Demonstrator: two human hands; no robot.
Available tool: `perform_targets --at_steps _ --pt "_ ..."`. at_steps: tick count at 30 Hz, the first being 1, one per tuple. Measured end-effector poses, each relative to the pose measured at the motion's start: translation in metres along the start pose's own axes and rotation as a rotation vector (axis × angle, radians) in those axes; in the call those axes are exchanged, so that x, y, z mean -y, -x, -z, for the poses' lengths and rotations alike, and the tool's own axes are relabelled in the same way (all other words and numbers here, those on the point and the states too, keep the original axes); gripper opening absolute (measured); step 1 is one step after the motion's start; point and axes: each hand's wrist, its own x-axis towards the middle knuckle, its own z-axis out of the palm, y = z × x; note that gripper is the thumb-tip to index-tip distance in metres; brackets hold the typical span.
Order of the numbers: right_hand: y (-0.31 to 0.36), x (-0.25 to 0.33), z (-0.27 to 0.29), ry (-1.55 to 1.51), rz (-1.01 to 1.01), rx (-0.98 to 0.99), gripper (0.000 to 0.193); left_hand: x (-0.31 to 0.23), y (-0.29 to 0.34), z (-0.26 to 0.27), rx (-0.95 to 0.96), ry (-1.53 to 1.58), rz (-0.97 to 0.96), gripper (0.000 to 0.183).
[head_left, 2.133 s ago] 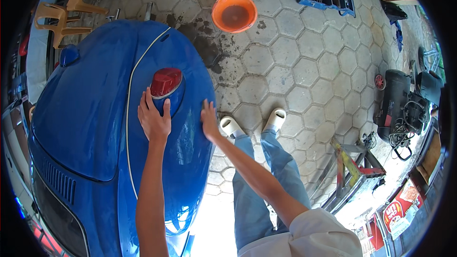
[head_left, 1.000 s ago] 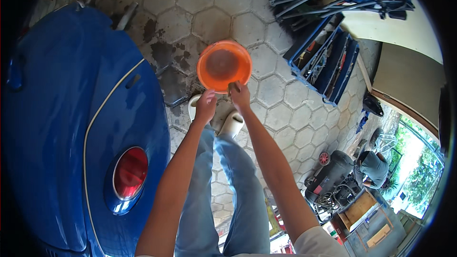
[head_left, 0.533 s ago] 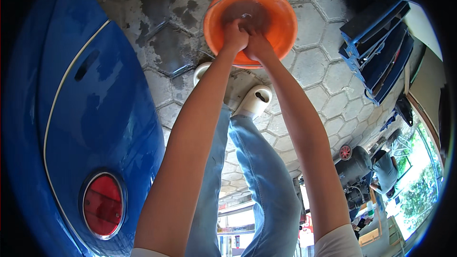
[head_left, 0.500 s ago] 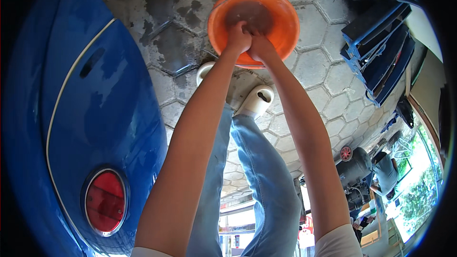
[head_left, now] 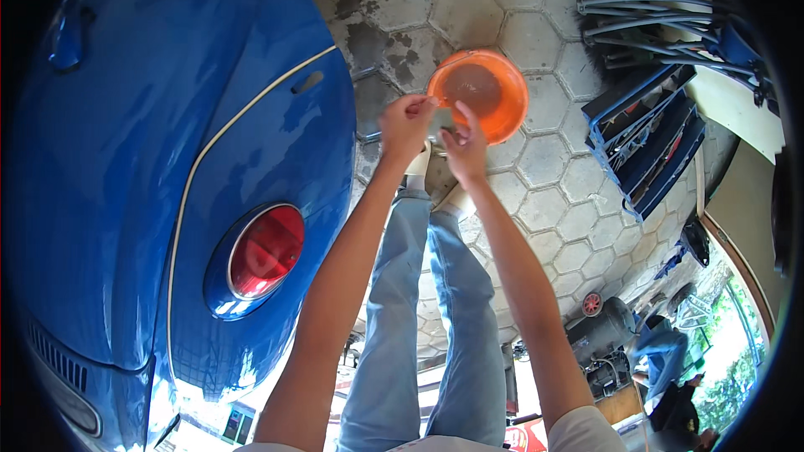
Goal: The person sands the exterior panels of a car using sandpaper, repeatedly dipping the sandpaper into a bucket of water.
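My left hand [head_left: 405, 127] is raised over the near left side of an orange bucket [head_left: 509, 121], its fingertips pinched together. Whatever they pinch is too small and blurred to name; a dull grey-green patch shows between my hands. My right hand [head_left: 466, 149] is beside it, thumb and forefinger apart, with slight motion blur. No object shows clearly in the right hand. Murky brown water [head_left: 471, 88] lies in the bucket, which stands on the paving beyond my feet. Both hands are out of the water.
A blue car [head_left: 251, 134] with a red tail light [head_left: 266, 251] fills the left. An unfolded blue toolbox [head_left: 649, 146] and metal-legged chairs [head_left: 662, 25] are at right. Hexagonal pavers [head_left: 544, 155] have wet patches. A compressor [head_left: 603, 326] and a person [head_left: 662, 351] are farther off, lower right.
Both hands have come up out of the bucket and drawn nearer to me, slightly apart. My view has shifted, so the bucket looks smaller and more of the car shows.
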Motion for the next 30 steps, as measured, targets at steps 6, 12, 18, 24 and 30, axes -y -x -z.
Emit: perform_targets --at_steps 6,12,18,24,30 --pt "0.054 0.077 -0.133 -0.269 0.066 0.197 0.04 -0.094 0.085 0.144 -0.122 -0.541 -0.244 0.028" --pt "0.134 0.097 -0.196 0.051 0.231 0.269 0.045 -0.079 0.132 0.225 -0.014 -1.081 -0.204 0.047" --pt "0.189 0.045 -0.186 -0.005 0.175 0.384 0.053 -0.079 0.132 0.227 0.118 -1.303 -0.052 0.05" --pt "0.079 0.027 -0.194 -0.174 -0.025 0.124 0.059 -0.083 0.129 0.217 0.126 -1.291 -0.052 0.051" --pt "0.208 0.018 -0.204 -0.173 -0.088 0.099 0.06 -0.073 0.128 0.22 0.033 -1.142 -0.098 0.051"
